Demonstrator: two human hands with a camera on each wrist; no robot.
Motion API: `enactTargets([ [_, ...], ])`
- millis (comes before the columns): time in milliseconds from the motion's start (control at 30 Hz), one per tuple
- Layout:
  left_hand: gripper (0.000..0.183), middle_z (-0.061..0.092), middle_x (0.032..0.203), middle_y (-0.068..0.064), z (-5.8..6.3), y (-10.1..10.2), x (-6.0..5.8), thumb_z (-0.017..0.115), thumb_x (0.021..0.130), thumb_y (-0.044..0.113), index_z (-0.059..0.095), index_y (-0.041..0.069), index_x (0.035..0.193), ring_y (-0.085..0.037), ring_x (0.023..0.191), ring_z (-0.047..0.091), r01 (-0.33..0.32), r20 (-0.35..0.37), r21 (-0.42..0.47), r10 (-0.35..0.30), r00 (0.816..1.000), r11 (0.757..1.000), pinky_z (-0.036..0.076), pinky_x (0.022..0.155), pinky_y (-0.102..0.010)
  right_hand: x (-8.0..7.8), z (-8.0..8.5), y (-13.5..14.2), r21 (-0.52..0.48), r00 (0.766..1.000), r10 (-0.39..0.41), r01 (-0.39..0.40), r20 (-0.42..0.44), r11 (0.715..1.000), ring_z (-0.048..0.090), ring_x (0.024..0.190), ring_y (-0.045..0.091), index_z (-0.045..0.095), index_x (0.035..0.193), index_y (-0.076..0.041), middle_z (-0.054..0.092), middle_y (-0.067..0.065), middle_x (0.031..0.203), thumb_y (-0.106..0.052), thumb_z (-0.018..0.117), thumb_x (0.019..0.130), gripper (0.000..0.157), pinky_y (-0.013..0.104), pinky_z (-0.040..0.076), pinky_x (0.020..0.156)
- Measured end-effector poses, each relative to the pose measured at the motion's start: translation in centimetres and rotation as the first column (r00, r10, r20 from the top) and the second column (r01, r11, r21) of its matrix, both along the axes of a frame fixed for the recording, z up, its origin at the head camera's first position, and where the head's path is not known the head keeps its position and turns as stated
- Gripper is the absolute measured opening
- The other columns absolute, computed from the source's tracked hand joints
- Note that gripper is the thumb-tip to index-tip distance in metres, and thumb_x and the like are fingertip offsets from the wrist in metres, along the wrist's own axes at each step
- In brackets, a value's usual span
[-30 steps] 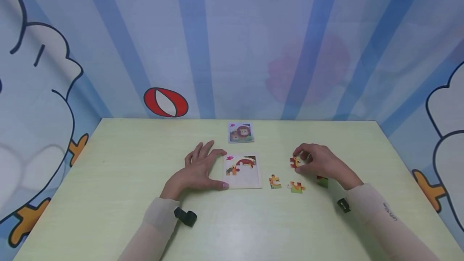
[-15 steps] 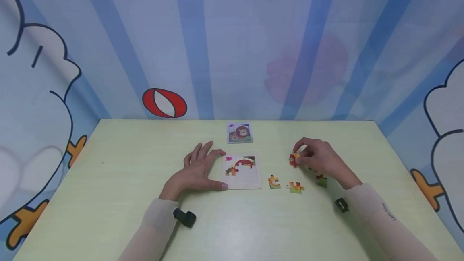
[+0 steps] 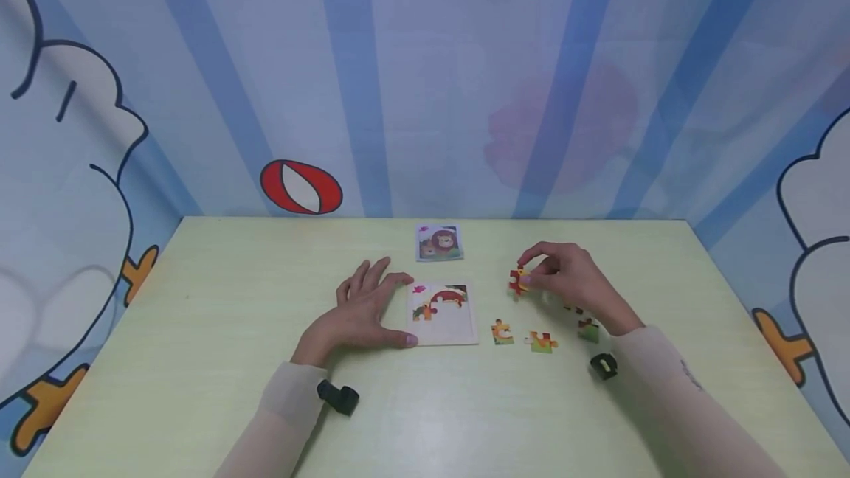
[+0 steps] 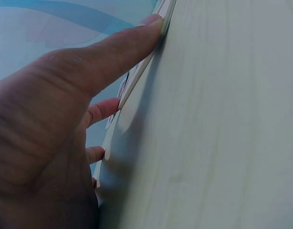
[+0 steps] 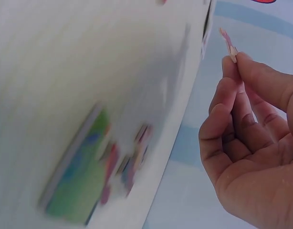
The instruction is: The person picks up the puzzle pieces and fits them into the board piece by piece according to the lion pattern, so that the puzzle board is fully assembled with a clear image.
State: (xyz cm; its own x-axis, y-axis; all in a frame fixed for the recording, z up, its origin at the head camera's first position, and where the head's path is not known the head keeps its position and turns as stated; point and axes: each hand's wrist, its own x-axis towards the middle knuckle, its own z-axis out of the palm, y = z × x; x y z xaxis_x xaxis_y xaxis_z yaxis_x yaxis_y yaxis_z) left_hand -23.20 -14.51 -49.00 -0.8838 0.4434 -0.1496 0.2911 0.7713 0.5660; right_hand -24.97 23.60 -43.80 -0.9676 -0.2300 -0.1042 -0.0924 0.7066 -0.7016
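My right hand (image 3: 564,271) pinches a red and yellow jigsaw piece (image 3: 516,282) between thumb and fingers, raised off the table. The right wrist view shows this piece (image 5: 228,45) edge-on at the fingertips. My left hand (image 3: 358,314) lies spread at the left side of a white puzzle board (image 3: 448,330). Its thumb touches the front left corner and its index finger the back left corner. In the left wrist view the thumb (image 4: 122,50) lies against the board's edge. Several joined pieces (image 3: 451,296) fill the upper part of the board; its lower part is bare white.
Loose jigsaw pieces lie right of the board: one orange (image 3: 502,332), one orange and green (image 3: 542,342), one green (image 3: 588,329), and another partly hidden under the right hand. A lion picture card (image 3: 439,243) lies behind the board. A printed cloth (image 3: 438,94) hangs behind the table.
My right hand has lifted the jigsaw piece and moved it left and away from me, turning it on the way. The left hand and the board have stayed in place.
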Motion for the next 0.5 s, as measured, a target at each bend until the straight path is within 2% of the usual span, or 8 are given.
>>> enactTargets([
  [333, 0.098, 0.005, 0.182, -0.014, 0.6, -0.1, 0.3, 0.087, 0.078, 0.058, 0.040, 0.031, 0.159, -0.047, 0.167, -0.006, 0.015, -0.006, 0.007, -0.015, 1.000, 1.000, 0.003, 0.127, -0.077, -0.3, 0.4, -2.3, -0.106, 0.999, 0.038, -0.034, 0.031, 0.994, 0.076, 0.095, 0.028, 0.075, 0.123, -0.017, 0.083, 0.005, 0.094, -0.026, 0.080, 0.098, 0.027, 0.036, 0.051, 0.086],
  [500, 0.098, 0.006, 0.182, -0.014, 0.2, -0.1, 0.1, 0.088, 0.077, 0.058, 0.041, 0.031, 0.159, -0.047, 0.167, -0.005, 0.010, -0.018, 0.012, -0.010, 1.000, 1.000, 0.003, 0.127, -0.076, -0.3, 0.4, -3.4, -0.171, 0.996, 0.069, -0.060, 0.048, 0.983, 0.075, 0.095, 0.030, 0.075, 0.123, -0.012, 0.083, 0.012, 0.094, -0.024, 0.080, 0.098, 0.028, 0.035, 0.051, 0.087],
])
